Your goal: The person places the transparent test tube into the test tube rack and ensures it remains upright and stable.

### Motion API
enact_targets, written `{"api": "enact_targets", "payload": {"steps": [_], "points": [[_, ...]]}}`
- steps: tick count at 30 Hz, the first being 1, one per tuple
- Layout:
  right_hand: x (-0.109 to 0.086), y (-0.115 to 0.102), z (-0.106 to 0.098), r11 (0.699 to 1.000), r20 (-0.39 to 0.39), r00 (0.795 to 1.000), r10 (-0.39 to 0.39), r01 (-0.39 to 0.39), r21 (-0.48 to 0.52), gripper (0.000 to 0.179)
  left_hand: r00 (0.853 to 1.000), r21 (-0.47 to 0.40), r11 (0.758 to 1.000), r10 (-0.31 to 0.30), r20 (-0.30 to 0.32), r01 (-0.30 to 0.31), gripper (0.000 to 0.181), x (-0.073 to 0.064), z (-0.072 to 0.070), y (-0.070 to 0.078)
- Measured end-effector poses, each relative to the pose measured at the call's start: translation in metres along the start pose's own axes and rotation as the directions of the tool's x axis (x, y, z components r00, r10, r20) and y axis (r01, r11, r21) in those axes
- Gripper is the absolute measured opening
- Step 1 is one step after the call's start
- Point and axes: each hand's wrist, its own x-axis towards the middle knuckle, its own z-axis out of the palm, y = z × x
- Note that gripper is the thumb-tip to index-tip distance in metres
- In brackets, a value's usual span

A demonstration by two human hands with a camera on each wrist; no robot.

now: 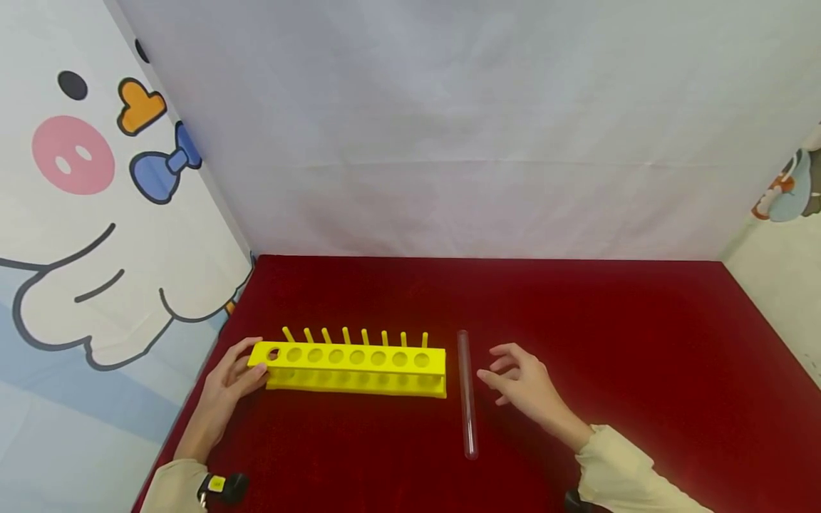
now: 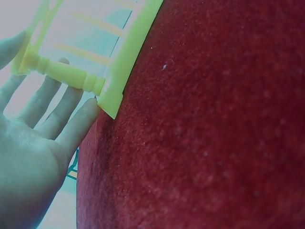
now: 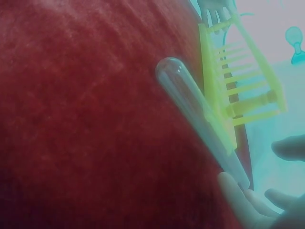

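A yellow test tube rack (image 1: 347,358) stands on the red cloth, with one row of holes in its top plate and a row of pegs behind. My left hand (image 1: 229,377) holds its left end, thumb at the front of the top plate and fingers round the far side. The left wrist view shows these fingers (image 2: 76,124) by the rack's end post (image 2: 66,74). Right of the rack lies a clear glass test tube (image 1: 467,399), rounded end towards me. My right hand (image 1: 522,383) hovers just right of the tube, fingers loosely bent and holding nothing.
Dark red cloth (image 1: 628,356) covers the table. A white curtain (image 1: 449,128) hangs along the back edge. On the left is a panel with a cartoon figure (image 1: 128,249), and another printed panel (image 1: 785,271) stands at the right.
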Motion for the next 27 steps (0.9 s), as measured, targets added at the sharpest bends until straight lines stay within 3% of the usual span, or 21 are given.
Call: {"api": "enact_targets", "payload": {"steps": [16, 27], "points": [[0.010, 0.000, 0.023, 0.997, 0.017, 0.998, 0.062, -0.061, -0.051, 0.053, 1.000, -0.012, 1.000, 0.013, 0.006, -0.013, 0.051, 0.000, -0.001, -0.002], [0.019, 0.002, 0.033, 0.993, 0.004, 0.999, 0.039, -0.038, -0.115, 0.058, 1.000, -0.030, 0.999, 0.018, 0.008, -0.018, 0.051, 0.000, -0.001, -0.002]]}}
